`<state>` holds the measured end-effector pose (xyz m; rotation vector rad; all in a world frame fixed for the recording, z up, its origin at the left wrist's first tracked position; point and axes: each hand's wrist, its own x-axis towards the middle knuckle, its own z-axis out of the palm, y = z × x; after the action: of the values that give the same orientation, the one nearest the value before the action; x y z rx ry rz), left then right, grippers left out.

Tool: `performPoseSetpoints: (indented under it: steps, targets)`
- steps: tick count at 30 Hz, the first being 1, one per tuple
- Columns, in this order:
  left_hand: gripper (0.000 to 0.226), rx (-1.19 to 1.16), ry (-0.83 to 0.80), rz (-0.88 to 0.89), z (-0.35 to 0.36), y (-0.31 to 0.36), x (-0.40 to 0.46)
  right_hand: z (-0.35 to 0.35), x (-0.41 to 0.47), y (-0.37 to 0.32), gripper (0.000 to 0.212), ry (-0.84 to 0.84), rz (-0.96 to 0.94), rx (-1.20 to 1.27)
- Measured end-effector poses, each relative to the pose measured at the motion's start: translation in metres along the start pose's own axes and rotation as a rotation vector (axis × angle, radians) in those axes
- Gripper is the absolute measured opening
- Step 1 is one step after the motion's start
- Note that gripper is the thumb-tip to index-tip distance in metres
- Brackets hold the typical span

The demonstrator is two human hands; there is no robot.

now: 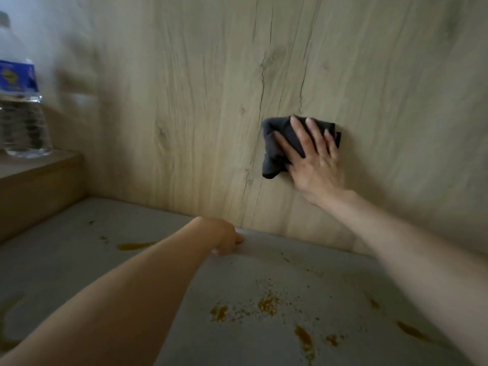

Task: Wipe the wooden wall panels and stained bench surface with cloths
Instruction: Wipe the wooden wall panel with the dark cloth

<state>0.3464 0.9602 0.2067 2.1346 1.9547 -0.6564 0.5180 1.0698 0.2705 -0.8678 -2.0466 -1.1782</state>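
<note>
Nearest, the grey bench (79, 273) carries orange-brown stains (268, 305), not yet wiped. The left hand (224, 239) rests on the bench close to the wall, fingers curled under; whether it holds anything I cannot tell. Farther off, the right hand (314, 157) lies flat with fingers spread, pressing a dark cloth (280, 149) against the wooden wall panel (184, 101). Even palm pressure and overlapping strokes along the grain should work best. A water bottle (21, 101) stands on the ledge (39, 170) at left.
</note>
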Motion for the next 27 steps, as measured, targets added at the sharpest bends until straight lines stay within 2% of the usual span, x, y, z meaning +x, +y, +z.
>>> performPoseSetpoints:
  steps: [1,4,7,9,13,17,20,22,24,27]
  targets:
    - [0.051,0.012,-0.018,-0.012,-0.003,0.001,-0.002,0.005,-0.006,-0.006,0.06,-0.011,-0.042,-0.003]
    - [0.055,0.0,-0.024,-0.059,-0.006,0.005,-0.009,0.022,-0.031,-0.017,0.074,-0.088,-0.355,-0.028]
    - [0.057,-0.045,0.027,-0.11,-0.014,0.006,-0.021,0.022,-0.029,-0.012,0.085,-0.11,-0.447,0.041]
    - [0.055,-0.093,0.139,-0.136,-0.027,0.001,-0.032,0.013,-0.011,0.001,0.089,-0.092,-0.413,0.087]
    - [0.049,-0.091,0.501,-0.225,-0.073,-0.011,-0.069,-0.033,0.052,0.038,0.069,0.047,-0.063,0.165]
    - [0.05,-0.111,0.859,-0.291,-0.106,-0.018,-0.089,-0.034,0.047,0.025,0.073,-0.086,0.02,0.224]
    - [0.059,-0.14,0.979,-0.289,-0.105,-0.018,-0.09,-0.02,0.027,0.015,0.076,-0.214,-0.185,0.166]
    - [0.065,-0.132,1.043,-0.278,-0.11,-0.025,-0.09,-0.021,0.033,0.022,0.082,-0.2,-0.285,0.113]
    - [0.069,-0.133,1.102,-0.269,-0.127,-0.036,-0.094,-0.036,0.049,0.027,0.087,-0.198,-0.211,0.152]
    - [0.073,-0.147,1.157,-0.265,-0.159,-0.058,-0.105,-0.057,0.102,0.05,0.074,-0.052,-0.031,0.121]
